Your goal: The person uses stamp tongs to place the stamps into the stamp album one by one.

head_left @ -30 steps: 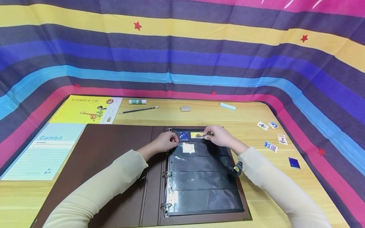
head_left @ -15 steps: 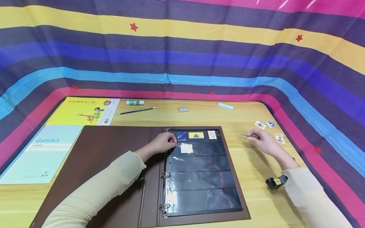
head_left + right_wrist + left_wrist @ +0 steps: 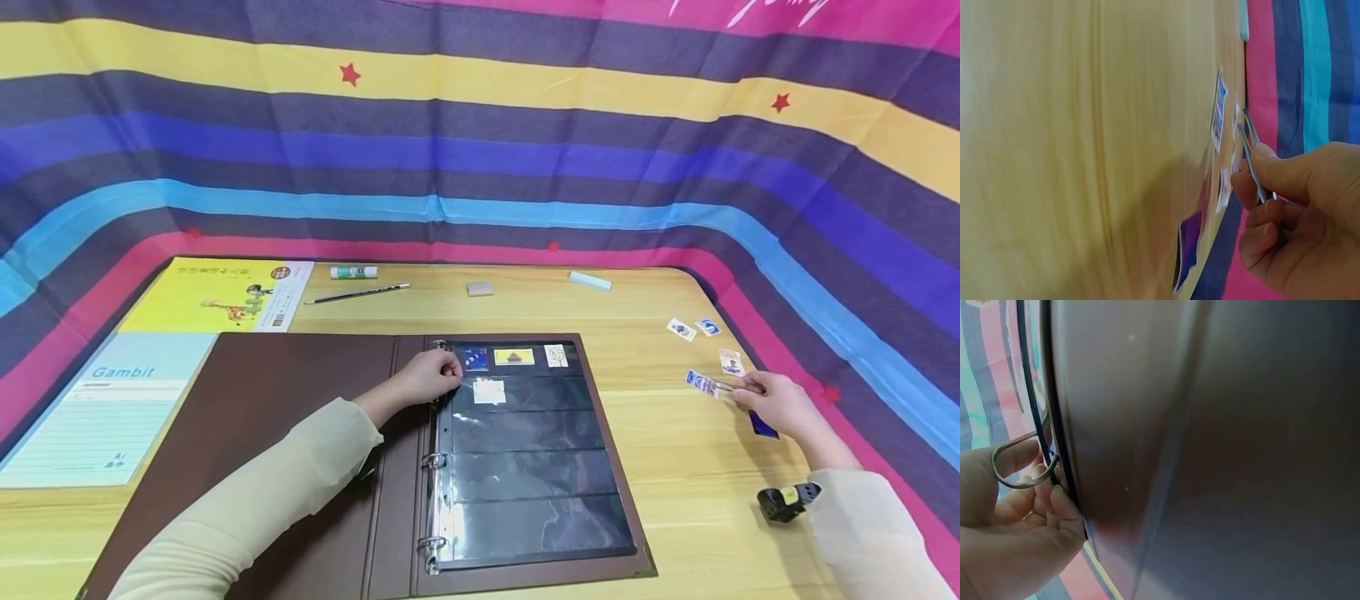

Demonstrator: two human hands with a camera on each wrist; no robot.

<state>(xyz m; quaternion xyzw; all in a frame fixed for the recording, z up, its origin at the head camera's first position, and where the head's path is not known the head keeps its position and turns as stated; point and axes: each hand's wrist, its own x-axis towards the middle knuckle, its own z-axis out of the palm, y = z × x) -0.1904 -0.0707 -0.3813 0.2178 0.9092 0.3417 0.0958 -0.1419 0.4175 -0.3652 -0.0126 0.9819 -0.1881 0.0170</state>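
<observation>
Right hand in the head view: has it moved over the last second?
Yes. Judged against the brown ring binder, the right hand has moved right and slightly toward the wearer, from over the black pocket page to the loose stamps.

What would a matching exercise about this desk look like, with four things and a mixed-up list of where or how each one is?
1. Tweezers
2. Album
3. Glue stick
4. Booklet

A. Lying open, with a brown cover
B. Yellow, showing a giraffe
C. Held in the right hand
D. Green and white, lying on its side

Pairs: 1-C, 2-A, 3-D, 4-B
</observation>
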